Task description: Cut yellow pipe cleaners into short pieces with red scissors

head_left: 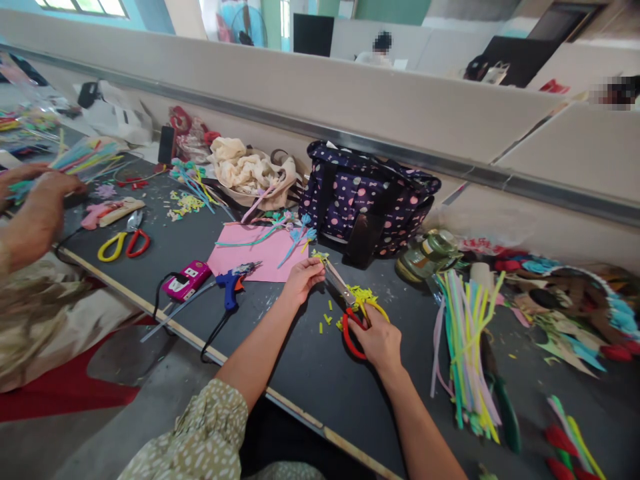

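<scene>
My right hand (pixel 379 337) grips a pair of scissors (pixel 343 283) with one red and one yellow handle loop. Their blades point up and left, toward my left hand (pixel 304 279). The fingers of that hand are pinched at the blade tips on a small yellow-green piece (pixel 321 256), mostly covered by the fingertips. Below the blades lies a pile of short yellow cut pieces (pixel 363 293), with several more scattered nearby. A pink sheet (pixel 265 257) with pastel fuzzy stems on it lies beyond my left hand.
Left of me are a blue glue gun (pixel 231 288), a magenta box (pixel 187 281) and another pair of scissors (pixel 127 241). A co-worker's hands (pixel 37 200) hold stems. Behind stand a patterned bag (pixel 340 193), a dark phone (pixel 361 240) and a jar (pixel 427 257). Fuzzy stems (pixel 470 353) lie right.
</scene>
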`<state>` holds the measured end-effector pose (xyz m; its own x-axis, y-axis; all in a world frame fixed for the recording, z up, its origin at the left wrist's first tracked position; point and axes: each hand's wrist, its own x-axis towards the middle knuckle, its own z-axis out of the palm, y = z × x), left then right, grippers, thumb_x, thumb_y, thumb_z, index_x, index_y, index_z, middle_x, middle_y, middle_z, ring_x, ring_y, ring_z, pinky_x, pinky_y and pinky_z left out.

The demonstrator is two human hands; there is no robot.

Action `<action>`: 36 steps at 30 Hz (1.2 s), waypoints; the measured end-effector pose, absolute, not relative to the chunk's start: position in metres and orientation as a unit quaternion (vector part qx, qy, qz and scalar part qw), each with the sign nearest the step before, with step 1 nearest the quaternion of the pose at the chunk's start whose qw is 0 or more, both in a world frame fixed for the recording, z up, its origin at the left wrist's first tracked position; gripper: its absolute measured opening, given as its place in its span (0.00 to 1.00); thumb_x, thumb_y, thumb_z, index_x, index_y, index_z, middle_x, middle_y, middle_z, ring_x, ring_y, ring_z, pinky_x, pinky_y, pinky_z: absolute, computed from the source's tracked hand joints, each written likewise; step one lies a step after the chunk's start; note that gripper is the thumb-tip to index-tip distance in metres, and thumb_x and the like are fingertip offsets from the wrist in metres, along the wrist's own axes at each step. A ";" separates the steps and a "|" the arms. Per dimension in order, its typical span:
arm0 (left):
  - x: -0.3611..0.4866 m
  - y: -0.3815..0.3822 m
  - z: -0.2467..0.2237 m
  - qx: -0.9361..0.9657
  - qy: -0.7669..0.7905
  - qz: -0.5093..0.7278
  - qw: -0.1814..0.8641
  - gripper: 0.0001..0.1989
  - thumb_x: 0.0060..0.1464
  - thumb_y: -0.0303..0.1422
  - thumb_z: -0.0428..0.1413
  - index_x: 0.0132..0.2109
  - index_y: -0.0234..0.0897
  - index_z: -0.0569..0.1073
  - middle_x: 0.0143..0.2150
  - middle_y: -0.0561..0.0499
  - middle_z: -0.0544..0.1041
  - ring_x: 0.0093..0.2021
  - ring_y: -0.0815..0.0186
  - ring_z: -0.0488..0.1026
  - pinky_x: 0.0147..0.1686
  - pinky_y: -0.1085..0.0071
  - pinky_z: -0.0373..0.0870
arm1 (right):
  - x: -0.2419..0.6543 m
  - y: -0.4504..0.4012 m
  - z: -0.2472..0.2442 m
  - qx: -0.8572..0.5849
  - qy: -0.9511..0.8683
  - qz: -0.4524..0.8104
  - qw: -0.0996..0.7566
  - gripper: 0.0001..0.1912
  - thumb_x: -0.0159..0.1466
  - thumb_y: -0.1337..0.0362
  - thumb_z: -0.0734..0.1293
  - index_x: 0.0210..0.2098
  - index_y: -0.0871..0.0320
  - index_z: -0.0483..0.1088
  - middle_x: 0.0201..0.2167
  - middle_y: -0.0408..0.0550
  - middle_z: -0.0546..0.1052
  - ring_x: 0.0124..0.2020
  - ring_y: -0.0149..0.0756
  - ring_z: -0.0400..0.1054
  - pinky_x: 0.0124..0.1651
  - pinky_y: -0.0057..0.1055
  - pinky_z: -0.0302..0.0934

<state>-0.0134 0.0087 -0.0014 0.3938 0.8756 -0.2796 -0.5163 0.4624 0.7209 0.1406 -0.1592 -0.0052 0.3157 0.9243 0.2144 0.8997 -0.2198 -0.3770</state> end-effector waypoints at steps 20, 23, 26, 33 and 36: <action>-0.015 0.009 -0.001 0.290 0.324 0.441 0.785 0.12 0.39 0.28 0.64 0.34 0.32 0.75 0.26 0.51 0.75 0.25 0.73 0.71 0.31 0.75 0.71 | 0.140 -0.159 -0.006 -0.763 -0.601 0.021 0.238 0.16 0.58 0.48 0.63 0.28 0.55 0.63 0.21 0.38 0.68 0.23 0.28 0.62 0.27 0.25 0.49; -0.015 0.009 -0.002 0.297 0.323 0.439 0.784 0.12 0.39 0.29 0.64 0.34 0.31 0.74 0.27 0.51 0.75 0.25 0.72 0.71 0.30 0.75 0.71 | 0.141 -0.160 -0.008 -0.756 -0.608 0.015 0.243 0.17 0.58 0.47 0.62 0.28 0.55 0.63 0.21 0.39 0.68 0.23 0.28 0.62 0.27 0.26 0.50; -0.014 0.009 -0.002 0.296 0.322 0.442 0.783 0.11 0.39 0.29 0.64 0.33 0.31 0.74 0.25 0.52 0.74 0.24 0.73 0.71 0.30 0.75 0.71 | 0.142 -0.160 -0.009 -0.758 -0.606 0.012 0.240 0.17 0.58 0.47 0.63 0.28 0.55 0.63 0.21 0.38 0.68 0.23 0.28 0.63 0.27 0.25 0.50; -0.013 0.008 0.001 0.301 0.339 0.441 0.775 0.11 0.37 0.26 0.64 0.32 0.31 0.74 0.23 0.53 0.73 0.23 0.73 0.70 0.29 0.75 0.71 | 0.143 -0.159 -0.007 -0.759 -0.605 0.011 0.241 0.18 0.58 0.46 0.62 0.30 0.55 0.66 0.21 0.39 0.69 0.23 0.28 0.63 0.27 0.25 0.50; -0.013 0.007 0.001 0.311 0.348 0.433 0.771 0.11 0.37 0.26 0.63 0.33 0.30 0.74 0.23 0.53 0.74 0.23 0.72 0.71 0.28 0.74 0.71 | 0.144 -0.159 -0.006 -0.756 -0.608 0.008 0.243 0.19 0.58 0.45 0.62 0.30 0.55 0.67 0.20 0.39 0.69 0.22 0.28 0.63 0.26 0.25 0.50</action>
<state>-0.0130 0.0072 0.0012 0.3826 0.8847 -0.2664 -0.4521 0.4307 0.7811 0.1438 -0.1594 -0.0062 0.2615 0.9227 0.2834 0.9147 -0.1432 -0.3779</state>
